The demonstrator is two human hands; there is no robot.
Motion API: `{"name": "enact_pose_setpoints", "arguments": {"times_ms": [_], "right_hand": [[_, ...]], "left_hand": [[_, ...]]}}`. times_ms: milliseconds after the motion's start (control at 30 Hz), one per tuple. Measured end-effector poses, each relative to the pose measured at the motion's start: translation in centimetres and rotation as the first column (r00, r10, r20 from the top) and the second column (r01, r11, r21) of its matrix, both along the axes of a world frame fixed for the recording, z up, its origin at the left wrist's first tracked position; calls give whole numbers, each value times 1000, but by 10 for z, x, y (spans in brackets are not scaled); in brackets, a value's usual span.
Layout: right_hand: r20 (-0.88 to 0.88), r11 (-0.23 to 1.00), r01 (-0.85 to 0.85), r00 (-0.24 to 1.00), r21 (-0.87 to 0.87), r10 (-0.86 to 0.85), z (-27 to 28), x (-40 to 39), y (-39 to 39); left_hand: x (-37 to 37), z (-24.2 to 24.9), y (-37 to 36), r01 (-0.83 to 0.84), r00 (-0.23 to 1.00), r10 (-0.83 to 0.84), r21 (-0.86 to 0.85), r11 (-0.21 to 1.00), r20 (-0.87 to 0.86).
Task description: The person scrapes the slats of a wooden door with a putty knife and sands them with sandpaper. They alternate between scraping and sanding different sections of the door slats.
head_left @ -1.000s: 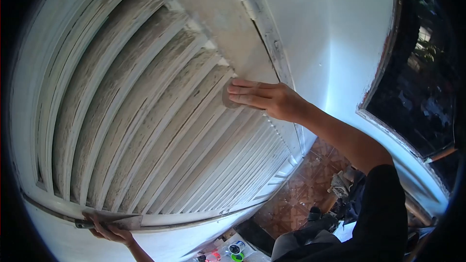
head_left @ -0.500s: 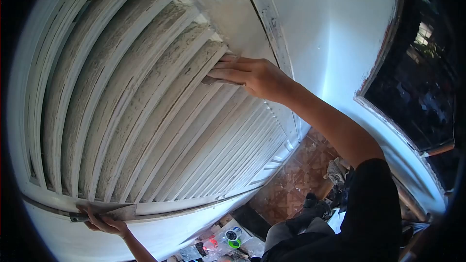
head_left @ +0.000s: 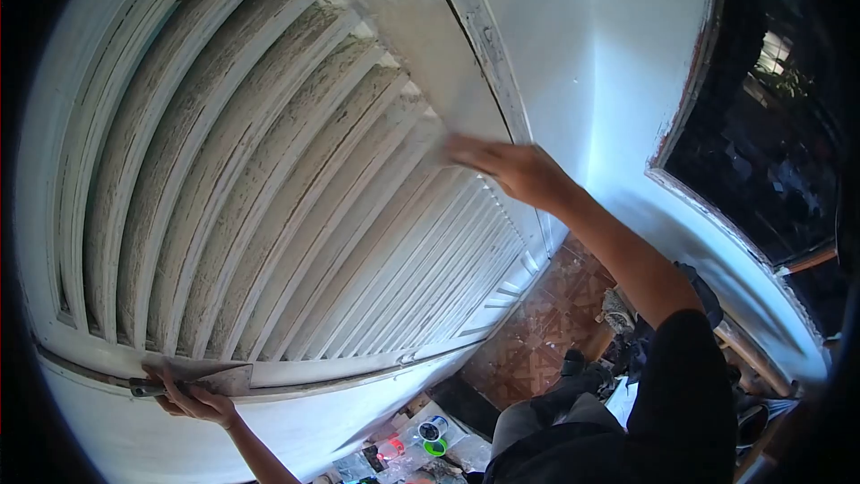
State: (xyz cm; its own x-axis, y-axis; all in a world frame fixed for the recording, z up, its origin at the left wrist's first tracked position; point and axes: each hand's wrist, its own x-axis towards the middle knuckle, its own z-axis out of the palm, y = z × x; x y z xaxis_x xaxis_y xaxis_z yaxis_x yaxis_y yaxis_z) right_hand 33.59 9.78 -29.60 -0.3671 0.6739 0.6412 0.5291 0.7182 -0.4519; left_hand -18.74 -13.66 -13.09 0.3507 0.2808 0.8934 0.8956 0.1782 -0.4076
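A white louvered door with worn, dirt-streaked slats fills the left and middle of the head view. My right hand is at the slats' right ends, beside the frame, its fingertips smeared by motion. A thin dark grey piece, like folded sandpaper, showed under these fingers half a second ago; now it is blurred. Down at the lower left, my left hand is closed around a putty knife. The knife's broad blade lies along the door's lower rail, and its dark handle points left.
On the floor below stand a paint can and a green ring-shaped lid among plastic and clutter. Patterned brown tiles lie beyond my legs. A dark window opening with a chipped edge is at the right.
My right hand has moved right and slightly down, off the slat it was pressed against towards the frame. My left hand keeps the putty knife in nearly the same place.
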Motion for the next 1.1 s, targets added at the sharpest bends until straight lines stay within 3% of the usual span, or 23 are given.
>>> {"name": "enact_pose_setpoints", "arguments": {"times_ms": [67, 100, 133, 167, 200, 300, 333, 367, 400, 500, 567, 633, 700, 733, 767, 800, 833, 867, 900, 933, 967, 1000, 1100], "right_hand": [[-9, 988, 20, 1000, -150, -21, -85, 26, -36], [132, 930, 156, 984, -333, -117, -131, 39, -67], [140, 771, 197, 980, -605, -140, -165, 55, -104], [360, 628, 322, 930, -708, -70, -192, 73, -143], [225, 641, 291, 957, -711, -184, -280, 96, -200], [439, 606, 651, 758, -457, -482, -423, 172, -444], [557, 236, 668, 730, -706, -396, -424, 187, -498], [638, -27, 665, 703, -746, -315, -419, 195, -538], [685, -195, 658, 686, -728, -243, -412, 197, -578], [711, -334, 645, 691, -687, -127, -407, 189, -631], [696, -303, 644, 711, -702, -102, -422, 181, -624], [665, -193, 639, 737, -744, -124, -448, 166, -576], [598, 10, 610, 780, -793, -183, -475, 145, -485], [550, -3, 564, 804, -826, -225, -476, 130, -426], [281, 139, 367, 863, -920, -421, -360, 103, -355], [371, 457, 487, 870, -744, -324, -437, 96, -312], [175, 616, 323, 941, -718, -289, -391, 83, -261], [19, 588, 308, 895, -748, -445, -345, 56, -221], [-131, 492, 118, 887, -862, -443, -226, 40, -194], [-299, 680, 64, 865, -730, -403, -275, 19, -144], [-316, 595, -27, 866, -803, -388, -194, 14, -128], [-558, 632, -205, 710, -747, -429, -143, -3, -113], [-610, 841, -63, 718, -537, -336, -48, -24, -73]], "left_hand": [[-3, -4, -4, 9, 1000, -9, 2, 1000, 11], [-13, -6, -5, -39, 999, 39, 10, 999, -3], [-18, -7, -7, -90, 996, 90, 19, 996, -19], [-5, -5, -5, -56, 998, 57, 23, 998, -24], [-5, -5, -5, -61, 998, 62, 23, 998, -26], [-7, -6, -6, -73, 997, 73, 20, 997, -1], [-2, -6, -4, -73, 997, 73, 27, 997, -14], [6, -4, -3, -42, 999, 43, 21, 999, -26], [9, 0, -1, -9, 999, 10, 10, 1000, -41], [5, -3, -1, -35, 999, 35, 22, 999, -32], [6, -4, -2, -46, 999, 47, 35, 998, -9], [-4, -8, -3, -46, 999, 47, 40, 998, -12], [-8, -8, -2, -32, 999, 33, 38, 999, -14], [-18, -11, -3, -56, 998, 56, 37, 998, -2], [-7, -9, -4, -53, 999, 53, 33, 998, 5], [6, -5, -1, -49, 999, 49, 31, 998, 11], [5, -7, -1, -47, 999, 46, 30, 998, 19], [4, -8, -3, -44, 999, 43, 38, 998, 21], [4, -8, -4, -90, 996, 90, 23, 996, -9], [3, -8, -4, -136, 990, 136, 9, 991, -40], [0, -9, -3, -147, 989, 147, 7, 989, -24], [2, -9, -4, -141, 990, 142, 19, 990, -19], [5, -8, -5, -167, 985, 167, 7, 986, -41]]}}
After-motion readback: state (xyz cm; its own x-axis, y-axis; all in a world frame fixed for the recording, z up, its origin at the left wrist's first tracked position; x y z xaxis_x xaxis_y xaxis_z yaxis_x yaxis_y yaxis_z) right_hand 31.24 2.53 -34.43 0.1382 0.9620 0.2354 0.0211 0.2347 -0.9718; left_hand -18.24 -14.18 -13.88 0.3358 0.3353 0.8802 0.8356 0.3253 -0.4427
